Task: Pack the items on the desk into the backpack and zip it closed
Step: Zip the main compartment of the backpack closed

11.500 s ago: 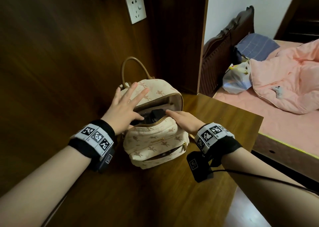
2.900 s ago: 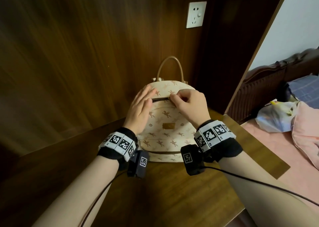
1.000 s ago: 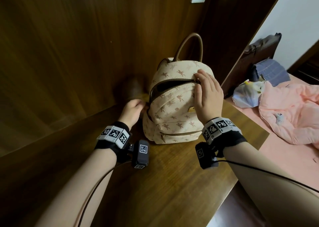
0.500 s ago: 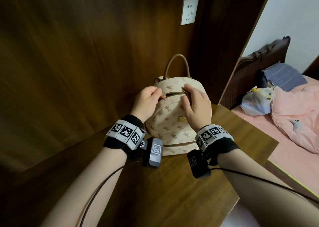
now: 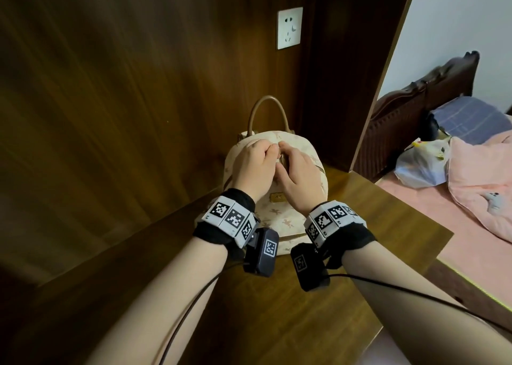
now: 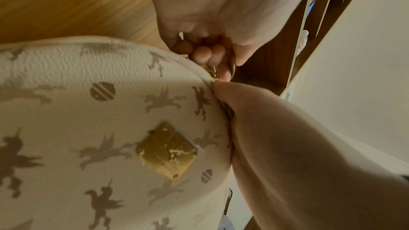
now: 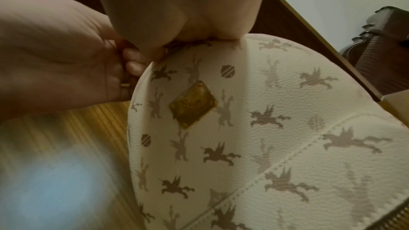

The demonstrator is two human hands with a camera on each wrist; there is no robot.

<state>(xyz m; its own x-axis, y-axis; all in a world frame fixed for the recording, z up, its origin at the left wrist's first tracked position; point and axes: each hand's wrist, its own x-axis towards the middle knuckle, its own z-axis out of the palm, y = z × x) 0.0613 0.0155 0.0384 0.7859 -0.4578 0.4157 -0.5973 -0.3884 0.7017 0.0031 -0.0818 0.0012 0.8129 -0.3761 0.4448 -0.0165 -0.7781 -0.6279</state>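
The left hand (image 5: 253,167) curls its fingers, pinching a small gold zipper pull (image 6: 212,73) at the crown of the cream faux-leather backpack with brown winged-horse print (image 5: 279,217). The right hand (image 5: 297,177) lies just beside it, fingertips pressing the same zipper seam; whether it pinches anything I cannot tell. The backpack stands upright, long axis vertical, its brown loop handle (image 5: 267,115) pointing up and its gold plaque (image 7: 192,105) facing the person. It sits on a brown wooden desk (image 5: 360,226) against dark wood panelling (image 5: 110,101); a white wall socket (image 5: 289,27) is above the backpack, a pink-covered bed (image 5: 443,212) to its right.

Dim warm light, blurred wrist views
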